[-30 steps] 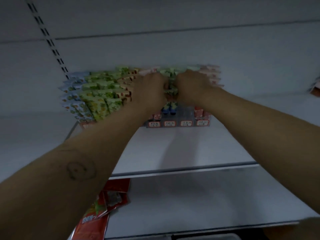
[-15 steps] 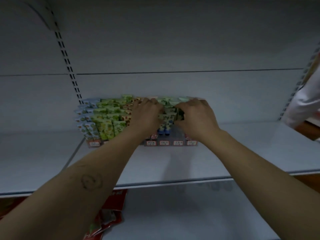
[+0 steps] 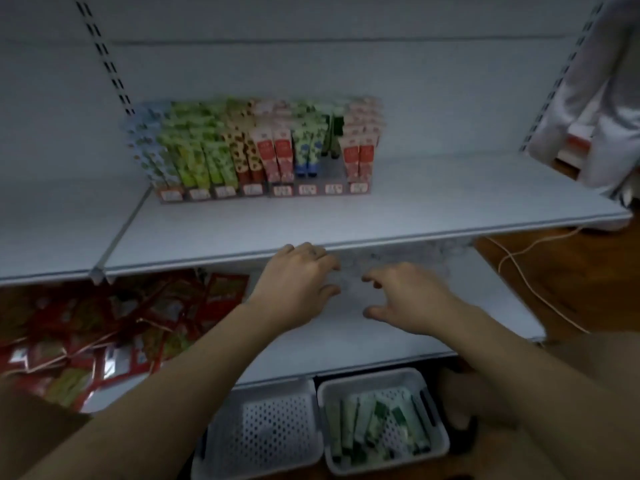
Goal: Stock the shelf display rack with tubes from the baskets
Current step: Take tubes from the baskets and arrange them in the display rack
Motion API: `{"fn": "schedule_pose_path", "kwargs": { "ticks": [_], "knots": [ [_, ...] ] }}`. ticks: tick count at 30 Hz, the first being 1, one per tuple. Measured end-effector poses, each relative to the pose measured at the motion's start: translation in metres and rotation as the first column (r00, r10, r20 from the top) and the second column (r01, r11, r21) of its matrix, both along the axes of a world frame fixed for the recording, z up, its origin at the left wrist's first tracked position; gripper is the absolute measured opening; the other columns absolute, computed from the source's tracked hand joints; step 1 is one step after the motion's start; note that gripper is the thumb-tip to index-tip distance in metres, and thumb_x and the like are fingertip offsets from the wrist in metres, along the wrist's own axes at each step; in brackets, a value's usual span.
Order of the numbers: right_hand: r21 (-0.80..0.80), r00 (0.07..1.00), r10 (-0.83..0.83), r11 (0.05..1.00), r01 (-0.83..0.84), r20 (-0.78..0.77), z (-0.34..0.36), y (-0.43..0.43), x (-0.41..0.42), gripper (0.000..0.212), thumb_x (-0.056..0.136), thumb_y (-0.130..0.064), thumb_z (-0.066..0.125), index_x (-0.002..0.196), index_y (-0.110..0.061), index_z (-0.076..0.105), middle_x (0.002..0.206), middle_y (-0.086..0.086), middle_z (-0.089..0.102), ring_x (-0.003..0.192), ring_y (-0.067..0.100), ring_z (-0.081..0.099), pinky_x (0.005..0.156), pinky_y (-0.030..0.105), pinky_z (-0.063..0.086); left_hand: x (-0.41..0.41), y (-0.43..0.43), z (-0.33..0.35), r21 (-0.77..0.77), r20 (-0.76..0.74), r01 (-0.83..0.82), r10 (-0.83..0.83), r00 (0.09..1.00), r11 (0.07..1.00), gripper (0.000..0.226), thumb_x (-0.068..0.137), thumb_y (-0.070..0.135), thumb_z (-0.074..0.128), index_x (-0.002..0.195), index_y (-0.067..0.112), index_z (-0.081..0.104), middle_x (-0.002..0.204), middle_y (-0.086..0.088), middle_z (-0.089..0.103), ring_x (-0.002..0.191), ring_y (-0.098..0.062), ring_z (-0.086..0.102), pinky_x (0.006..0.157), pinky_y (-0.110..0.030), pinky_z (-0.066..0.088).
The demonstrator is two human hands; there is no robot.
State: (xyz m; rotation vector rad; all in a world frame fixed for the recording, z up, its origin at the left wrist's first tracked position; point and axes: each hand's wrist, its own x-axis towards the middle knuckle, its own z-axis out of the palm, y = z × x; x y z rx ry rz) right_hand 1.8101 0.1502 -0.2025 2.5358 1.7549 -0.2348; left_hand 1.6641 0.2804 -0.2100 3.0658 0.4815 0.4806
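Note:
The display rack stands on the upper white shelf, filled with rows of upright colourful tubes; one lane near the right holds only a few dark green tubes at the back. My left hand and my right hand hover empty below the shelf edge, fingers loosely spread, well in front of the rack. Two white perforated baskets sit on the floor: the left basket looks empty, the right basket holds several green and white tubes.
The upper shelf has bare surface around the rack. Red snack packets are piled on the lower shelf at left. A white cable trails over the wooden floor at right. A person's white sleeve hangs at the far right.
Both hands have pulled back from the rack's tubes and dropped below the upper shelf edge, holding nothing. The view has tilted down, bringing the baskets into sight.

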Motion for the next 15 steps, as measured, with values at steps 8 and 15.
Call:
{"fn": "schedule_pose_path", "kwargs": {
  "ticks": [8, 15],
  "knots": [
    [-0.468, 0.988, -0.057, 0.883, -0.017, -0.143, -0.108, -0.028, 0.015, 0.067, 0.084, -0.048, 0.066, 0.139, -0.018, 0.042, 0.133, 0.007, 0.051, 0.118, 0.026, 0.05, 0.091, 0.036, 0.045, 0.007, -0.035, -0.132, -0.305, -0.383, -0.17, 0.043, 0.923, 0.937, 0.042, 0.09, 0.047, 0.058, 0.125, 0.025, 0.055, 0.124, 0.002, 0.058, 0.114, -0.02, 0.052, 0.093, -0.033, 0.041],
    [-0.669, 0.899, -0.326, 0.741, 0.052, -0.291, -0.193, -0.044, 0.027, 0.038, 0.092, -0.03, 0.062, 0.118, -0.002, 0.061, 0.103, 0.023, 0.06, 0.082, 0.032, 0.061, 0.072, 0.04, 0.054, 0.003, -0.047, -0.224, -0.462, -0.58, -0.323, -0.005, 0.814, 0.826, 0.039, 0.092, 0.039, 0.056, 0.127, 0.02, 0.054, 0.126, -0.003, 0.057, 0.112, -0.023, 0.054, 0.091, -0.035, 0.047]
  ]
}}
